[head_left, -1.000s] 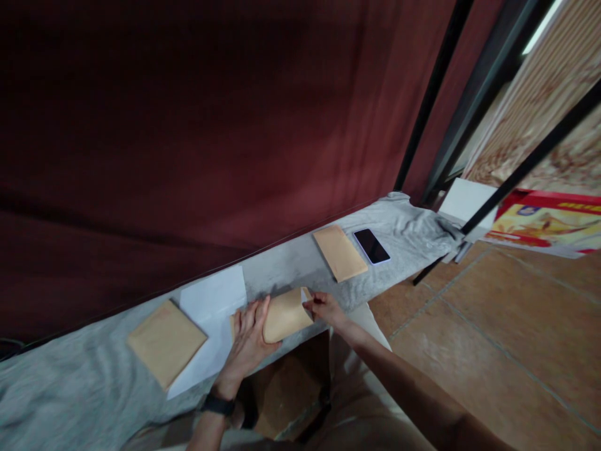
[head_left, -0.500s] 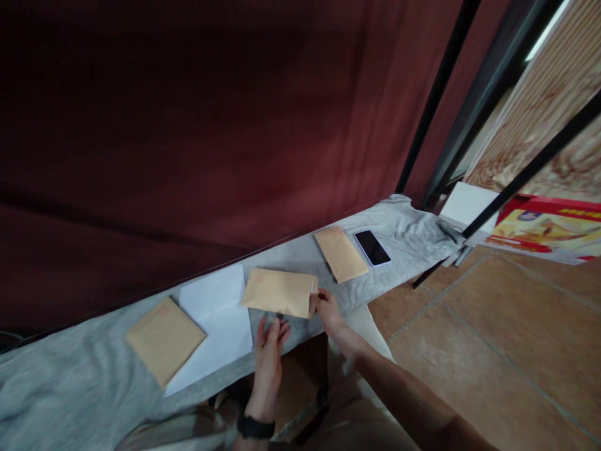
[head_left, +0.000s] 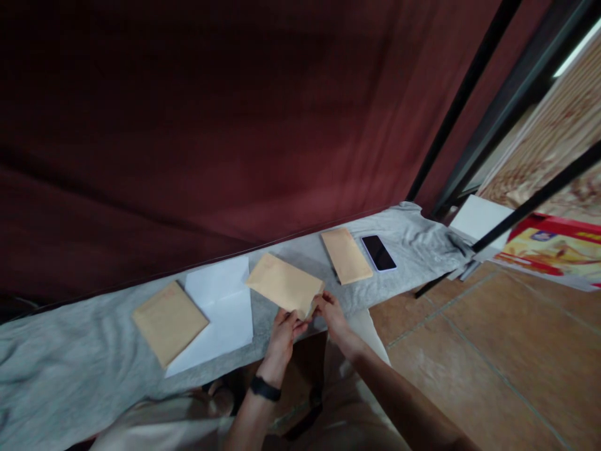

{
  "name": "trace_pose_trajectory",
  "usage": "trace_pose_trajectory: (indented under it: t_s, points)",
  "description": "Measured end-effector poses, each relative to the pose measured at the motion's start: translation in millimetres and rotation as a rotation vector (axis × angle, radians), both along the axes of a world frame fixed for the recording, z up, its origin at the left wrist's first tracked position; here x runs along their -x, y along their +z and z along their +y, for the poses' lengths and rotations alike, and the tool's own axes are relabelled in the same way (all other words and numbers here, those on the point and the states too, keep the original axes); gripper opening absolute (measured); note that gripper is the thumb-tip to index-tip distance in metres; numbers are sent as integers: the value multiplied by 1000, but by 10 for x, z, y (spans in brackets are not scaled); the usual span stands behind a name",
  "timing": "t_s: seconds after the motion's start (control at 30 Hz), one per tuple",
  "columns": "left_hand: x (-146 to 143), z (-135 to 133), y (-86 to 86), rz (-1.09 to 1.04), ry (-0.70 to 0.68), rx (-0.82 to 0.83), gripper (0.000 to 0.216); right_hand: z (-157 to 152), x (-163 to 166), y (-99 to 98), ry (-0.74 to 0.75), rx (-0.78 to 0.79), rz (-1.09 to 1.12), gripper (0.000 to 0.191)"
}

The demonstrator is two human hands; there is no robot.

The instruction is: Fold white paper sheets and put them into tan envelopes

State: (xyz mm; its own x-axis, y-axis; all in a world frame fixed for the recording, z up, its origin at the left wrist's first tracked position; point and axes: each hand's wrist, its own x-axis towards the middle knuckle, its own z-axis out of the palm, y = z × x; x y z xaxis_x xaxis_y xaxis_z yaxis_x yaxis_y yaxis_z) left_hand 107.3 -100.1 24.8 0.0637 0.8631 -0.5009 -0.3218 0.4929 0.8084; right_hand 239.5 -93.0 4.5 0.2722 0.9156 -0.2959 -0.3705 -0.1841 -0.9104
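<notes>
Left hand (head_left: 283, 335), right hand (head_left: 331, 313) pinching brown envelope (head_left: 284, 280) over grey cloth (head_left: 87, 341); dim red backdrop (head_left: 235, 156) (fabric, perhaps), tiled floor (head_left: 436, 363).

Looks like home: tiled floor (head_left: 451, 363), maroon curtain (head_left: 263, 138), cloth-covered table (head_left: 70, 344).

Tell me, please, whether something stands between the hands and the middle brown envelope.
Nothing visible does. The left hand and right hand both already touch the near right end of the middle brown envelope. The white paper lies to its left, the phone farther right.
</notes>
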Motion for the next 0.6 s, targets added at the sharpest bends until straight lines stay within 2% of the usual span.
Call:
trace_pose_trajectory:
  t_s: [0.1, 0.23, 0.37, 0.53, 0.6]
  points:
    - [107, 76, 1, 142, -89, -39, 26, 16, -105, 17, 24, -3, 63, 33]
    - [230, 204, -42, 317, -114, -42, 16, 91, -239, -25, 50, 21, -78, 39]
    - [295, 298, -104, 404, -92, -50, 10, 150, -288, -122, 84, 16, -220, 32]
    - [331, 335, -167, 516, -111, -78, 10, 114, -300, -190, 144, -19, -453, 14]
    - [348, 336, -190, 566, -126, -89, 13, 96, -307, -188, 148, -70, -578, 16]
